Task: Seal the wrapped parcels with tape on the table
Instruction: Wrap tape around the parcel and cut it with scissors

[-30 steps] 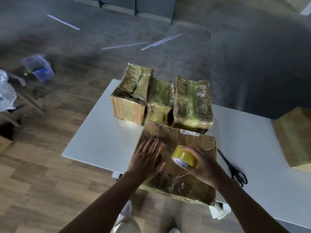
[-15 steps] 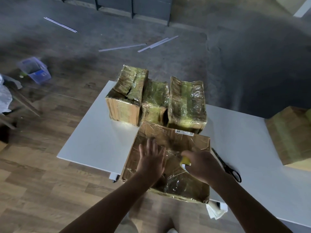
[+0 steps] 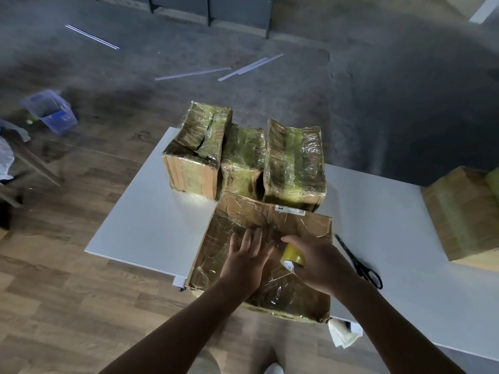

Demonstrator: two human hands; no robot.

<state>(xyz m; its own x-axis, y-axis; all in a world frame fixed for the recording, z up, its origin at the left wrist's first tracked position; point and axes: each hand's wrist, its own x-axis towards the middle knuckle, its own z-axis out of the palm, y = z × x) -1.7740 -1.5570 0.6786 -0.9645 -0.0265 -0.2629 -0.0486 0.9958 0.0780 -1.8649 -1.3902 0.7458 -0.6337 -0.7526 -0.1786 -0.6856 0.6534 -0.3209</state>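
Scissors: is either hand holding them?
No, the scissors lie on the table; the right hand grips the tape roll, the left hand presses the parcel.

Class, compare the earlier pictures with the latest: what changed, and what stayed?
The right hand lowered the tape roll to the flat parcel, closer to the left hand. The left hand stays flat on it; scissors and rear parcels unmoved.

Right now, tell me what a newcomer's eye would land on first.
Two hands work at the near edge of the table: the left hand lies flat on a big flat parcel, the right hand holds a yellow tape roll over it. Behind stand three shiny wrapped parcels; black scissors lie to the right.
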